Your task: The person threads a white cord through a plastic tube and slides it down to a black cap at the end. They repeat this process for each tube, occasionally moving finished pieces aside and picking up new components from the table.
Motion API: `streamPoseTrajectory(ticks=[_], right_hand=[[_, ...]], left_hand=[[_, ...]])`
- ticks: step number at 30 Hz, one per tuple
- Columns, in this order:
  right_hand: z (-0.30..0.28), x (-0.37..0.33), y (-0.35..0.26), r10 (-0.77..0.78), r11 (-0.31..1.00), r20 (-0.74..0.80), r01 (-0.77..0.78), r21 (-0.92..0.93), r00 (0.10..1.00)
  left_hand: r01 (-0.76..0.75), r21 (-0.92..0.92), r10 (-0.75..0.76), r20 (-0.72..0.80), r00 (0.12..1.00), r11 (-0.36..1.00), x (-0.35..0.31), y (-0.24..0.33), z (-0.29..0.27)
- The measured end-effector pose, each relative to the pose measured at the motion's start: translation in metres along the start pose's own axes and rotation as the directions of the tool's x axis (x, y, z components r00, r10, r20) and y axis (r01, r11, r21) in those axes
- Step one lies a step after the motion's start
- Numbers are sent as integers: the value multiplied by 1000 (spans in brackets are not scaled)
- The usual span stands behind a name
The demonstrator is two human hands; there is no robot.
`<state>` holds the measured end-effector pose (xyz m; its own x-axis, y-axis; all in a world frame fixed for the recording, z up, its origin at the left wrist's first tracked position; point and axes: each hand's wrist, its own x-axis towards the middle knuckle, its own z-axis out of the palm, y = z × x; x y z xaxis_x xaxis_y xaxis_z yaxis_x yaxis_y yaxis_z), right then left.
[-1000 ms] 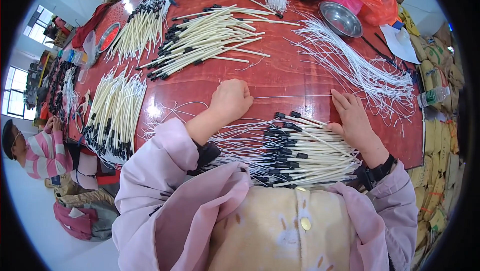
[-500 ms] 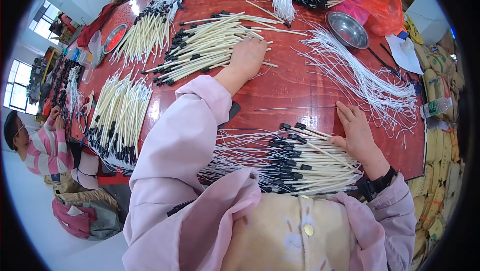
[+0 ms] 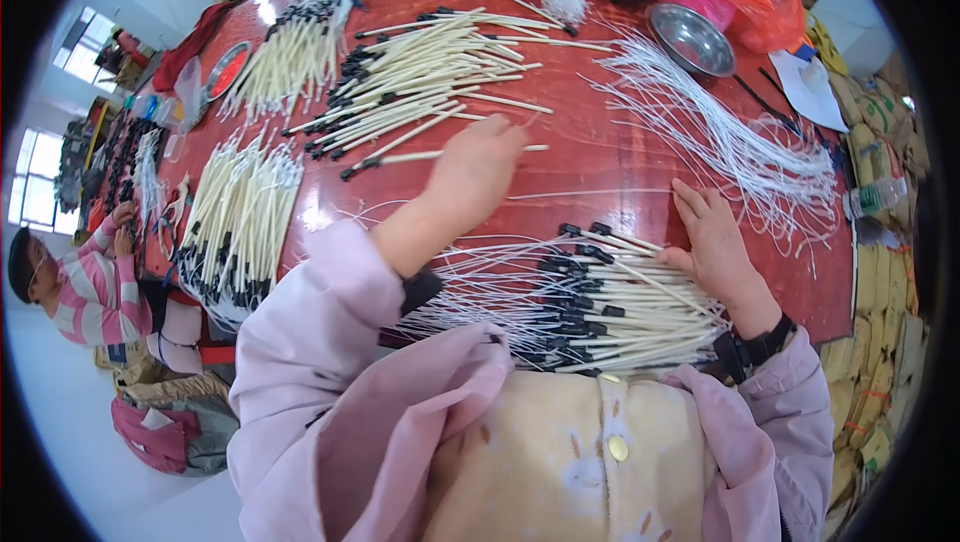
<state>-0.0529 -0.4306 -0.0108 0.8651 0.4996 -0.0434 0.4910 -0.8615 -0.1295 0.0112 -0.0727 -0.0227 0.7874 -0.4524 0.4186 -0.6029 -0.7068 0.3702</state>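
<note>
Left hand [image 3: 475, 167], mid-frame, forearm slanting up rightward, fingers closed on one pale stick [image 3: 412, 157], near-horizontal, black end pointing left and slightly down; right hand [image 3: 710, 242], right of centre, loosely open, fingertips at a white cord [image 3: 590, 193], near-horizontal across the red counter [image 3: 580, 147].

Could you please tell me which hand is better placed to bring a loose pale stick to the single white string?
Left, I think: the left hand is at a pale stick, while the right hand rests by the white string's right end.
</note>
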Motion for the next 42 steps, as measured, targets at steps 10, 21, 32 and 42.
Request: streamPoseTrajectory(ticks=[10,21,32,42], right_hand=[[-4,-1,-4,47,998,25,-46,-32,999],[-8,2,-8,45,998,47,-42,-52,998],[-10,6,-7,47,998,70,-44,-48,996],[-11,7,-9,50,997,62,-47,-55,997]], left_hand=[[297,-137,-280,130,951,945,-64,-15,-21],[247,-173,-222,152,963,954,-59,-6,-16],[227,-120,-205,172,964,967,-52,-2,-13],[248,-119,-230,147,962,962,-54,-3,-11]])
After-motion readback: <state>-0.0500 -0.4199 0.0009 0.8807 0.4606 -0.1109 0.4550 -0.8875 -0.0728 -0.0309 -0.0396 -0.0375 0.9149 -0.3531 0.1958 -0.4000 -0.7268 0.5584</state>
